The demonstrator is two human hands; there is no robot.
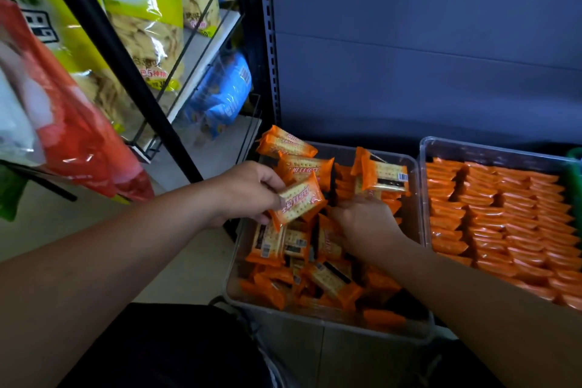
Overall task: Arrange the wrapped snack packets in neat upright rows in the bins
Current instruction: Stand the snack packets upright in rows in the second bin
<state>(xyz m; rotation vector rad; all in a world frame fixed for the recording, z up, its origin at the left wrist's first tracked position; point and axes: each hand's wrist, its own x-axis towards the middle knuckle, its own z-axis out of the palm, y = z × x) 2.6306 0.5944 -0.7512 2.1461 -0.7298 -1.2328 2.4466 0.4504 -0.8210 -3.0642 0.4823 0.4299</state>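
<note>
Head view: left hand (pixel 248 189) above bin (pixel 330 324), fingers pinching packet (pixel 297 200) — I judge it light, slick, brittle; hold long edges gently. Right hand (pixel 365 224) inside bin — fingers hidden, cannot tell.

Your left hand (pixel 248 189) and right hand (pixel 365 220) are bare, and both forearms run bare to the edge of view. Below them you wear a black garment (pixel 157 350) — plain, matte, its kind hard to tell.
</note>
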